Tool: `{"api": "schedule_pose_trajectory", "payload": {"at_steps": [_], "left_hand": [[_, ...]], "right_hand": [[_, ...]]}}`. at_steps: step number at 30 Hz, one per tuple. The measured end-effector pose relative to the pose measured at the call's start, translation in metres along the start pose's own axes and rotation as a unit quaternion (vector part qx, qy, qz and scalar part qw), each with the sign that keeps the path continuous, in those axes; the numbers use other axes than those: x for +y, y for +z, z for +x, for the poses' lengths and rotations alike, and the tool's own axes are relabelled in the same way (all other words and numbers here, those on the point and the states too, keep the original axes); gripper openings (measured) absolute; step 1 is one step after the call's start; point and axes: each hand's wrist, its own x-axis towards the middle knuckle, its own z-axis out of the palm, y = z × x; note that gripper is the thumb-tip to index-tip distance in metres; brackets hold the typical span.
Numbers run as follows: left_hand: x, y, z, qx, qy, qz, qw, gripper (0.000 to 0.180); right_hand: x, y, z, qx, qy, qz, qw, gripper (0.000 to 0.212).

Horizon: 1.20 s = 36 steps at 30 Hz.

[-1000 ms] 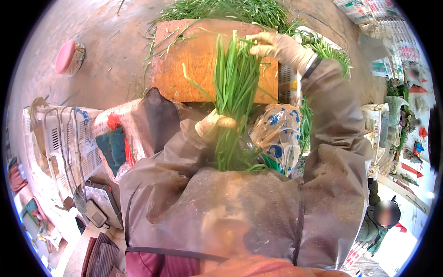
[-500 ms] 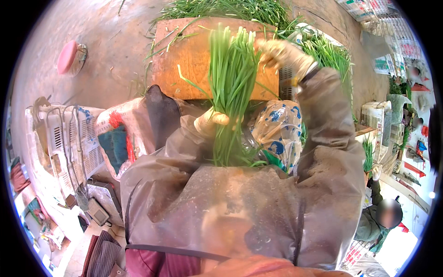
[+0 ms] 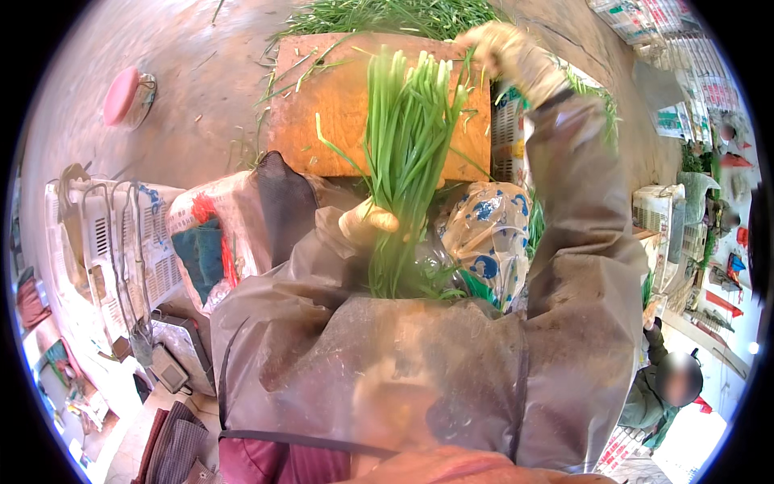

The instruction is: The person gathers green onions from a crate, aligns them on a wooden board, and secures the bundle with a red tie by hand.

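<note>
My cream-gloved left hand [image 3: 364,223] clasps the bunch of long green, pale-ended stalks [image 3: 407,137] below its middle, pale ends over the rectangular orange-brown wooden board [image 3: 330,149]. A snug, uncrushing grip should keep them aligned. My cream-gloved right hand [image 3: 508,58] blurs by the board's far right corner; whether it grips anything, I cannot tell.

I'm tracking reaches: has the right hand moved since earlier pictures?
Yes, the right hand has moved farther out, toward the far right corner of the wooden board.

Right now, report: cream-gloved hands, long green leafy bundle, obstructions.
Left hand: closed around bundle. Right hand: blurred, grip unclear, near far right corner of orange wooden board. Loose green strands on board.
</note>
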Motion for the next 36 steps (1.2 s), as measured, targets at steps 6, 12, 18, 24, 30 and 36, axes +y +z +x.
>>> {"api": "schedule_pose_trajectory", "payload": {"at_steps": [6, 12, 18, 24, 30, 36], "left_hand": [[0.0, -0.005, 0.005, -0.012, -0.024, -0.006, 1.0, 0.102], [-0.004, -0.005, 0.001, 0.023, -0.031, -0.006, 0.999, 0.104], [-0.001, -0.006, -0.002, 0.01, -0.029, -0.001, 1.0, 0.097], [-0.003, 0.006, 0.008, 0.196, 0.026, 0.077, 0.977, 0.046], [-0.027, 0.027, 0.027, 0.222, -0.004, 0.628, 0.746, 0.078], [0.054, 0.016, -0.027, 0.283, -0.04, 0.407, 0.867, 0.035]], "right_hand": [[0.004, -0.075, 0.041, 0.198, -0.019, -0.073, 0.977, 0.025], [-0.03, 0.039, -0.009, 0.002, 0.017, -0.284, 0.959, 0.025], [-0.053, -0.052, 0.022, 0.391, -0.065, -0.065, 0.916, 0.017], [0.023, 0.067, -0.058, 0.058, 0.045, 0.08, 0.994, 0.04], [0.055, 0.196, -0.116, 0.244, 0.089, 0.302, 0.917, 0.033], [0.003, 0.119, -0.17, 0.089, 0.107, 0.391, 0.91, 0.062]]}}
